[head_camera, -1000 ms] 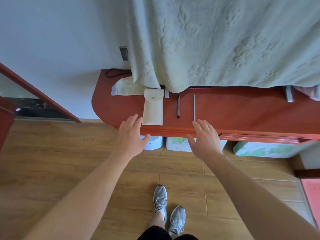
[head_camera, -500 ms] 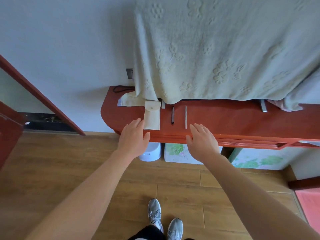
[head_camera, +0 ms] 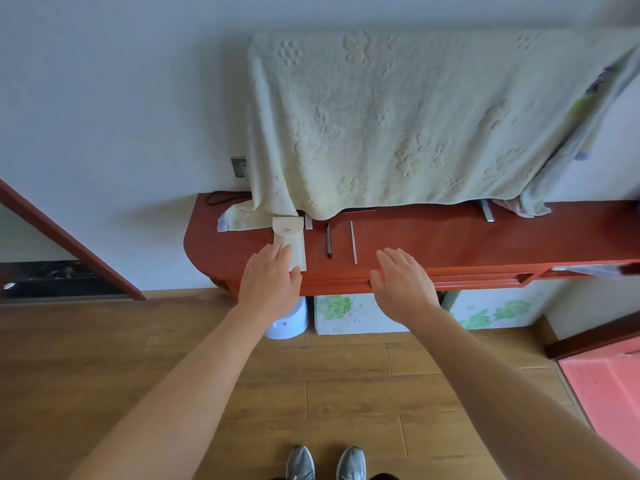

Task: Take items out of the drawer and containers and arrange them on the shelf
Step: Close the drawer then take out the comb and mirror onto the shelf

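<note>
pouch (head_camera: 290,241): cream, flat, snap flap | left hand (head_camera: 270,283) and right hand (head_camera: 403,284): fingers straight, holding nothing | red shelf (head_camera: 467,244), wood floor (head_camera: 104,341)

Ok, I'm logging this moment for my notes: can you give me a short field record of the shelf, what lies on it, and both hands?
Shelf: red wood, with a pale towel hanging behind it
Items, left to right: cream pouch, dark pen, thin pale stick, side by side, apart
Left hand: open, fingers over the pouch's near end
Right hand: open at the shelf's front edge, holding nothing
</note>
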The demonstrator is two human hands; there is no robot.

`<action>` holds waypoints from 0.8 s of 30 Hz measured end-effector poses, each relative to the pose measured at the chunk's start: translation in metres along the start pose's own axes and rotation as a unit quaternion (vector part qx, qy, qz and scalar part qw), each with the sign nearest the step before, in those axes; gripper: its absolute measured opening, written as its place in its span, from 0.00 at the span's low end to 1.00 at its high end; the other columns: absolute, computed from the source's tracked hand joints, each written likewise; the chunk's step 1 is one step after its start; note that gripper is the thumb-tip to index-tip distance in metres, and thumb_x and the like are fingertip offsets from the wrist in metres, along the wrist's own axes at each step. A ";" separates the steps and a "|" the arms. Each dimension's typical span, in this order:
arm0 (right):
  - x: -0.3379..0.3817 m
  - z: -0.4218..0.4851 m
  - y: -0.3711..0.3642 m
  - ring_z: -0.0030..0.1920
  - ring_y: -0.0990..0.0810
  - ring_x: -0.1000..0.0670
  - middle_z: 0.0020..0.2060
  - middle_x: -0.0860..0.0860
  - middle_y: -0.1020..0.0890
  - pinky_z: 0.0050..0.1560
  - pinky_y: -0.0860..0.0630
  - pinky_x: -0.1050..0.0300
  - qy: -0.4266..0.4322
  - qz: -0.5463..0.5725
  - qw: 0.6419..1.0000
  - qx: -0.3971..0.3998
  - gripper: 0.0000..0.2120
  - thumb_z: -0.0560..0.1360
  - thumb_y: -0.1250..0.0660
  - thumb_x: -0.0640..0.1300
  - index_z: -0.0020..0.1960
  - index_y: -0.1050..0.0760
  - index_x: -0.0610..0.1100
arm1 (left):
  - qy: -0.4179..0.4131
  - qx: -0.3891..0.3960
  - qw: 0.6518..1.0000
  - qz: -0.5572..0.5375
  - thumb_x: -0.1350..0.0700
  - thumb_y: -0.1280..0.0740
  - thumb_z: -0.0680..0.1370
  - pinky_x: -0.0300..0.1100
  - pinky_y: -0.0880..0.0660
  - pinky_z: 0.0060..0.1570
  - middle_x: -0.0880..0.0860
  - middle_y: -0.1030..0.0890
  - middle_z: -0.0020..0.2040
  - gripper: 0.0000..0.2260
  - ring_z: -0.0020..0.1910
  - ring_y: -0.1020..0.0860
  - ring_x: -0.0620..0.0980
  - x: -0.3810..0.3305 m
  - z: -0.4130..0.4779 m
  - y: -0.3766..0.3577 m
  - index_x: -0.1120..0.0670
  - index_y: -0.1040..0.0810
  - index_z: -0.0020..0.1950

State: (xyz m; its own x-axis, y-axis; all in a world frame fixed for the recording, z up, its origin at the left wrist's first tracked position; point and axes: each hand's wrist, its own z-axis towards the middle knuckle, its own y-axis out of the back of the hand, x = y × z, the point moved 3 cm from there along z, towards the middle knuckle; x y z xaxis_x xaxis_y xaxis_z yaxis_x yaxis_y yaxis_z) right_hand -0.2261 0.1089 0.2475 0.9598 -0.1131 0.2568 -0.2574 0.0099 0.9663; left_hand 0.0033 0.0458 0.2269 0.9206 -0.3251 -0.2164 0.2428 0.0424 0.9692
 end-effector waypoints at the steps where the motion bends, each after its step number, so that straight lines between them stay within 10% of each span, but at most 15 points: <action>1: 0.000 -0.001 0.002 0.64 0.32 0.46 0.62 0.47 0.25 0.67 0.36 0.51 -0.006 0.001 1.000 -0.002 0.16 0.80 0.47 0.47 0.62 0.29 0.41 | -0.008 0.000 1.000 0.004 0.51 0.42 0.79 0.51 0.26 0.50 0.51 0.25 0.50 0.09 0.49 0.27 0.52 -0.002 0.002 0.000 0.55 0.28 0.53; 9: -0.028 -0.016 0.021 0.67 0.33 0.46 0.66 0.47 0.27 0.70 0.38 0.51 -0.036 0.013 0.999 -0.030 0.18 0.80 0.47 0.48 0.65 0.29 0.41 | -0.044 0.032 0.999 -0.001 0.49 0.43 0.81 0.51 0.36 0.71 0.55 0.30 0.72 0.23 0.71 0.33 0.55 -0.042 0.014 0.003 0.58 0.33 0.74; 24: -0.199 -0.022 0.068 0.65 0.31 0.46 0.63 0.48 0.25 0.70 0.36 0.50 -0.004 0.011 0.999 -0.031 0.17 0.79 0.46 0.48 0.63 0.28 0.41 | -0.047 0.016 0.999 -0.019 0.50 0.40 0.81 0.52 0.35 0.71 0.56 0.29 0.72 0.23 0.72 0.32 0.55 -0.218 0.027 -0.032 0.59 0.32 0.73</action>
State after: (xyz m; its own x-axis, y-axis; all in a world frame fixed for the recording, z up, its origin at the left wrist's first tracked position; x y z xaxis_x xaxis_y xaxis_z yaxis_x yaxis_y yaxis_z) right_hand -0.4323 0.1536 0.2628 0.9530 -0.1197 0.2784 -0.2710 0.0747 0.9597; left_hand -0.2137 0.0902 0.2458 0.8780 -0.4126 -0.2427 0.2659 -0.0013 0.9640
